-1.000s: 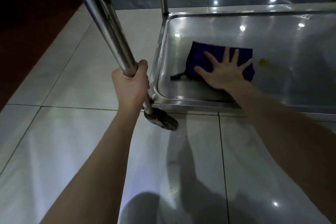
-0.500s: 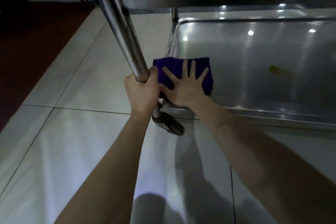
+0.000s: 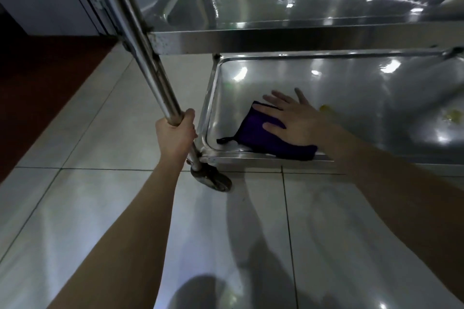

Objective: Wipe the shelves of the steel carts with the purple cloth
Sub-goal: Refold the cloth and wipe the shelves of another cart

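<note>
The purple cloth lies on the bottom shelf of the steel cart, near its front left corner, with a black loop sticking out to the left. My right hand presses flat on the cloth, fingers spread and straight. My left hand grips the cart's upright steel post just above the wheel. A yellowish stain marks the shelf to the right, and a small yellow spot shows just past my right hand.
The upper shelf overhangs the lower one. A caster wheel sits below the post on the white tiled floor. A dark red floor strip runs at the left beside a grey wall.
My right hand slid the cloth from the shelf's front left corner beside the post a little to the right and inward. My left hand kept its hold on the post. The view tilted up, showing the upper shelf.
</note>
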{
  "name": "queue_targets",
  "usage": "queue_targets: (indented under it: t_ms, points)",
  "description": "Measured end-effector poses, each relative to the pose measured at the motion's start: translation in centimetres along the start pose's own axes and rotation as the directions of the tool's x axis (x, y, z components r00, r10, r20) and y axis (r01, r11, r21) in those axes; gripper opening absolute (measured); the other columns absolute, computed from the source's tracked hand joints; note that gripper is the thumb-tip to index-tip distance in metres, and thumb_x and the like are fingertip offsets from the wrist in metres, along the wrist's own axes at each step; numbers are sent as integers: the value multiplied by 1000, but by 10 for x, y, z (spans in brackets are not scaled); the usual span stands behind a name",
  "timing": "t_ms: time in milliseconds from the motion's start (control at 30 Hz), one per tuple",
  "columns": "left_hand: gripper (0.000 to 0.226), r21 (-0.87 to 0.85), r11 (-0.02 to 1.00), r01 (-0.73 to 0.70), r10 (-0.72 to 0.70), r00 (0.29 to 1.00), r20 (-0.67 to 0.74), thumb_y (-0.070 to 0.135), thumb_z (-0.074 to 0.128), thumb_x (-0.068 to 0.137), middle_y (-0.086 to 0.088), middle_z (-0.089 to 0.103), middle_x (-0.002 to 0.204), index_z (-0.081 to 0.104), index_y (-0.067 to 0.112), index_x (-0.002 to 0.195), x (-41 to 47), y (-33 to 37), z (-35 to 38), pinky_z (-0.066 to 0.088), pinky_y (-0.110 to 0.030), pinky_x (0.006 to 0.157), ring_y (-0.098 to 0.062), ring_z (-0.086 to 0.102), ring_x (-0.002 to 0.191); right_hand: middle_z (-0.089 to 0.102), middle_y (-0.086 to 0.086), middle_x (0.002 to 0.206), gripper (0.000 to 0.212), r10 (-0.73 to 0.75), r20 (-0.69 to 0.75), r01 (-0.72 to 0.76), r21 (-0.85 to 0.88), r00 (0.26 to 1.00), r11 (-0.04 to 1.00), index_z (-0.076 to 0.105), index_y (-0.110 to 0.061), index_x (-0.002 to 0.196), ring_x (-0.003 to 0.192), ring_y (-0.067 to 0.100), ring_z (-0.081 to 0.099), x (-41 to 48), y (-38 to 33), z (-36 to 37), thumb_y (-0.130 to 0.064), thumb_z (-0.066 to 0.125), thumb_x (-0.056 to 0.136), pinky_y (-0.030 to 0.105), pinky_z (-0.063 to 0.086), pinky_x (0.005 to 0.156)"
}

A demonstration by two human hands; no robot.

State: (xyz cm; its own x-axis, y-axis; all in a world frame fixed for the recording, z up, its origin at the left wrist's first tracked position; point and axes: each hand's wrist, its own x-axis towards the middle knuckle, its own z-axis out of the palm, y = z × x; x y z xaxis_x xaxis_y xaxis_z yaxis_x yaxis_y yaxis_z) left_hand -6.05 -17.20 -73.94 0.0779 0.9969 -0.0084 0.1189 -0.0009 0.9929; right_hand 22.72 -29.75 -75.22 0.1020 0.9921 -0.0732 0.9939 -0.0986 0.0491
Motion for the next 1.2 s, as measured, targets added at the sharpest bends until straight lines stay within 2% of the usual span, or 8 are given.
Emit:
queue_targets:
  t_ms: [133,467,700,900,1000,1067,1133,1200]
  points:
    - [28,-10,1000,-28,28,1000,-6,23,72,92,-11,55,59,63,8,70,3,-6,1,51,-26,51,-20,57,52,-14,-5,180,77,-78,139,60,129,987,990,-6,-51,169,166,19,-17,1,-15,42,-83,4,100,53,-11,133]
    - [44,-74,994,-81,82,996,14,18,71,94,-10,45,58,47,11,58,5,-18,0,40,-33,54,-21,45,55,-20,34,172,76,444,107,-454,313,890,834,-14,-31,172,158,59,-21,155,-202,39,-64,17,111,81,-11,119]
    - [39,-27,997,-78,79,997,7,25,72,92,-11,53,55,55,11,59,7,-15,-1,49,-30,50,-22,55,51,-12,15,180,70,448,92,-453,318,889,833,8,-43,172,165,39,-16,155,-106,47,-69,16,108,69,-12,127]
    - [40,2,997,-72,72,997,-1,31,73,92,-12,60,59,60,1,69,7,-13,-1,53,-28,54,-22,61,53,-15,13,180,75,651,149,-659,324,744,679,5,-41,173,165,38,-17,58,26,62,-73,19,106,68,-11,128]
    - [41,71,997,-38,42,998,-51,46,76,93,-10,73,79,68,6,89,2,-9,-2,60,-37,74,-18,68,70,-22,15,178,88,554,231,-599,260,800,757,-5,-41,172,164,40,-21,39,39,54,-86,17,100,72,-14,125]
    - [60,96,994,48,-26,975,-220,58,81,88,-4,65,97,56,9,114,-23,-14,-3,57,-38,86,-14,65,82,-21,15,178,93,455,207,-496,245,866,833,-6,-45,171,164,39,-21,32,43,46,-94,14,94,74,-14,123]
    - [61,241,971,8,70,947,-314,65,80,84,4,53,99,45,22,111,-70,-26,6,54,-40,82,-20,61,86,-19,10,180,91,373,103,-387,233,922,892,-1,-49,170,165,35,-21,22,47,44,-94,13,93,74,-12,125]
    - [50,449,867,-217,267,962,-51,69,71,88,9,53,103,48,29,109,-110,-38,30,55,-42,82,-23,62,93,-20,6,180,89,334,99,-348,240,938,906,0,-52,170,165,32,-22,12,43,51,-95,11,92,72,-15,125]
